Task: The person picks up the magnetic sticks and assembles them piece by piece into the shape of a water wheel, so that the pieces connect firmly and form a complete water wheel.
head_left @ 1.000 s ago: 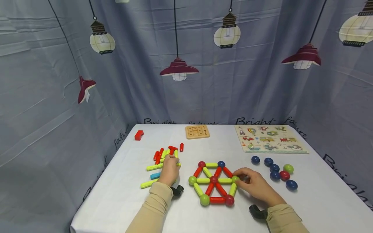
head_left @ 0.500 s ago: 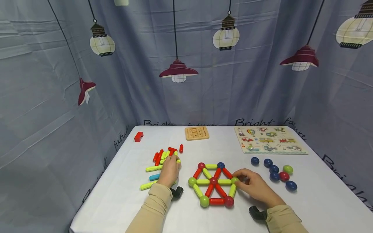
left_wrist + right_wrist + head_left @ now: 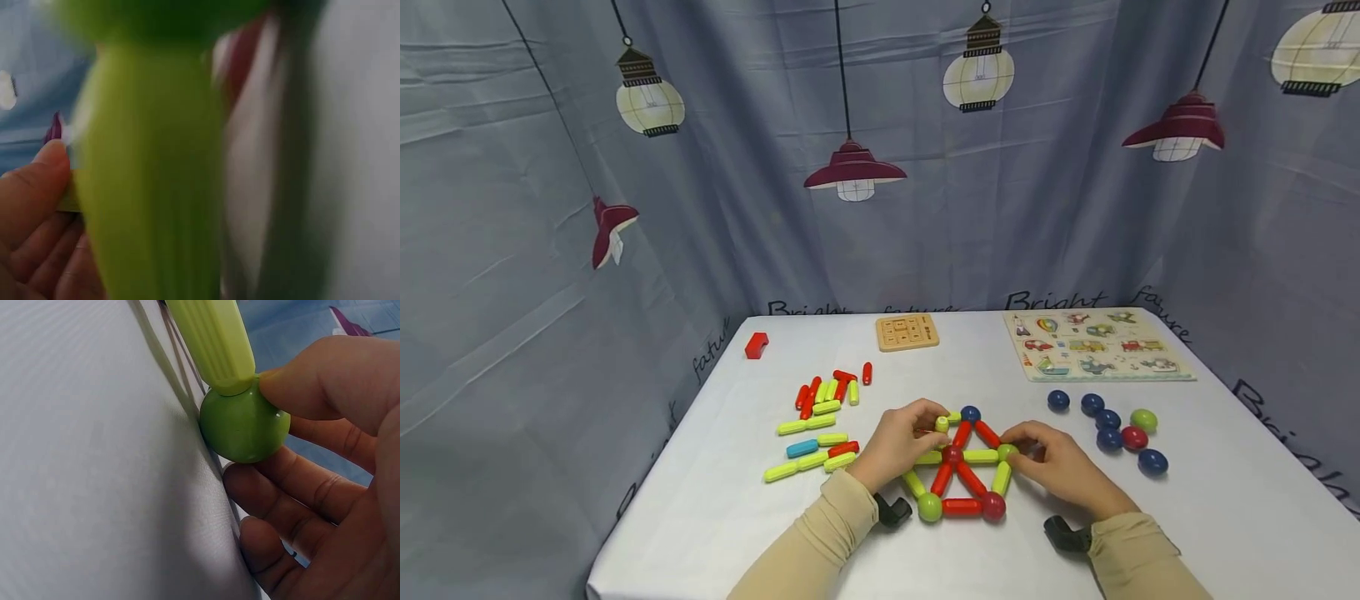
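Observation:
A flat frame of coloured rods and balls lies on the table, with a red ball (image 3: 952, 455) at its centre and a blue ball (image 3: 970, 414) at the back. Over its left part, my left hand (image 3: 898, 442) pinches a yellow-green rod (image 3: 942, 425) that stands upright, above the centre's back left. That hand hides the frame's left corner and back-left corner. A blurred yellow-green rod (image 3: 150, 169) and green ball fill the left wrist view. My right hand (image 3: 1060, 471) holds the frame's right-hand green ball (image 3: 245, 422) between thumb and fingers; a yellow-green rod (image 3: 215, 344) meets that ball.
Loose yellow-green, red and blue rods (image 3: 802, 448) lie to the left. Several loose balls (image 3: 1109, 439) are grouped at the right. Farther back are a red block (image 3: 756, 345), a wooden number board (image 3: 907, 332) and a picture puzzle board (image 3: 1097, 343).
My left hand has left the loose rods and come right, over the frame, bringing a yellow-green rod. The right hand stays at the green ball.

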Tool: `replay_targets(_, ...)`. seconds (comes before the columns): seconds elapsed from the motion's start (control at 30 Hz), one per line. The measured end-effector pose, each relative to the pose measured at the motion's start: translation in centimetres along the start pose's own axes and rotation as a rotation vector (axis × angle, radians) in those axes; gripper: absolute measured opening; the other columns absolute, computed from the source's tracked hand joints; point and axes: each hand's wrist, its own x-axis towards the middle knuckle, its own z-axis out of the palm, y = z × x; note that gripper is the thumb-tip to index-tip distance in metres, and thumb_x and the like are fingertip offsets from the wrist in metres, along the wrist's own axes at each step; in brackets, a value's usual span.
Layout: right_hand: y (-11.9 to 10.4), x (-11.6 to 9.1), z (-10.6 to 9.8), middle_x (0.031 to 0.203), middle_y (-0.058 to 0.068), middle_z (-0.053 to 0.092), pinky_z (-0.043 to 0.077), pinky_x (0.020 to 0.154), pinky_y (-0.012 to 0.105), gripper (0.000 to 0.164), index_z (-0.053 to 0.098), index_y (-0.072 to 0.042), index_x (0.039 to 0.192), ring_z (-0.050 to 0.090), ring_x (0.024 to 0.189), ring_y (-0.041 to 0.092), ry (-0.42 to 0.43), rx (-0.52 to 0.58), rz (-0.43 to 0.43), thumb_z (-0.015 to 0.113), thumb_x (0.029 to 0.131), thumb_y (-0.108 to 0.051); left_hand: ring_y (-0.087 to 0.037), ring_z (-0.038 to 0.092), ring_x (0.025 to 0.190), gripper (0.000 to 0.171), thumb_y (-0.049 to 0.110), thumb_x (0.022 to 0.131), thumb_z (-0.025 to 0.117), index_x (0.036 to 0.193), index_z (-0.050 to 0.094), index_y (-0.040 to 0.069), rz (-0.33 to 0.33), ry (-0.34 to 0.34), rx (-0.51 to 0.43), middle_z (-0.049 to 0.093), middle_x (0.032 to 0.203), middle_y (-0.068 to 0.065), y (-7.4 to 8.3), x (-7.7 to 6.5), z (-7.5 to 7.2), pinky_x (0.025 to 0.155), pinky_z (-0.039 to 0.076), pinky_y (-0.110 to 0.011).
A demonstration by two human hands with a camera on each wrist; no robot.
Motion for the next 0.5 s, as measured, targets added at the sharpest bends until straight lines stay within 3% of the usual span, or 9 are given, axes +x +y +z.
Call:
replay_targets(0.13,0.0,0.1,0.1,0.109,-0.006,0.069,0.05,0.076,0.025,0.025,0.071,-0.022,0.117,0.059,0.095,0.015,-0.004,0.009,-0.005,0.076,0.092,-0.022,0.0,0.07,0.099,0.036,0.019,0.093,0.077,0.127,0.065,0.017,0.008,-0.042,0.026,0.076,0.108,0.007,-0.2,0.0,1.0,0.088,0.055,-0.018)
replay_targets(0.4,-0.2,0.0,-0.1,0.109,-0.005,0.068,0.049,0.077,0.026,0.025,0.07,-0.022,0.118,0.058,0.095,0.016,-0.006,-0.002,0.014,0.076,0.093,-0.021,0.002,0.069,0.099,0.038,0.024,0.094,0.076,0.129,0.063,0.014,0.02,-0.117,0.022,0.076,0.111,0.007,0.3,0.1,1.5,0.088,0.055,-0.017)
replay_targets(0.5,-0.3,0.1,-0.1,0.11,-0.005,0.068,0.049,0.077,0.026,0.026,0.07,-0.022,0.118,0.058,0.095,0.016,-0.013,0.0,0.02,0.076,0.093,-0.023,0.003,0.069,0.099,0.039,0.024,0.094,0.076,0.13,0.063,0.015,0.005,-0.106,0.05,0.076,0.111,0.008,0.4,-0.1,1.6,0.088,0.055,-0.017)
